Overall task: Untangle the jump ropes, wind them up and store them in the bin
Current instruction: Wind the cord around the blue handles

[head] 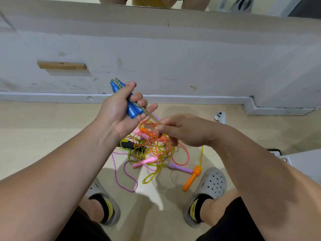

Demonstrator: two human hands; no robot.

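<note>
Winding the blue rope, by the look of it? Where does it sit?

Up in the air, over the pile. The left hand (119, 110) has its fingers curled round the two blue handles (132, 109), held side by side. Their long axis runs from the palm up and away toward the wall.

And the cord?

The translucent cord (152, 117), faintly speckled, leaves the handles' lower end and slants down to the right, into the right hand (184, 131). That hand pinches it between thumb and forefinger, the other fingers loosely curled. It sits just beside the left hand, lower and nearer the body.

So the next turn hangs on that slant?

I'd judge so. The cord meets the handles' axis at a shallow angle, so to lay a wrap the right hand would have to carry it crosswise round the pair. Some cord runs along the handles up to their tapered tips.

What's underneath?

The tangle (152, 148) on the pale floor (52, 136): thin glossy cords, pink-orange and yellow-green, looped through each other. A purple braided cord (121, 181) trails toward the left foot. Smooth plastic grips poke out: a pink handle (145, 161), a lilac handle (180, 168), an orange handle (192, 180). A black handle (127, 144) looks foam-covered.

The bin?

None I can make out. And the right hand hides whether the translucent cord's tail is free of the pile.
</note>
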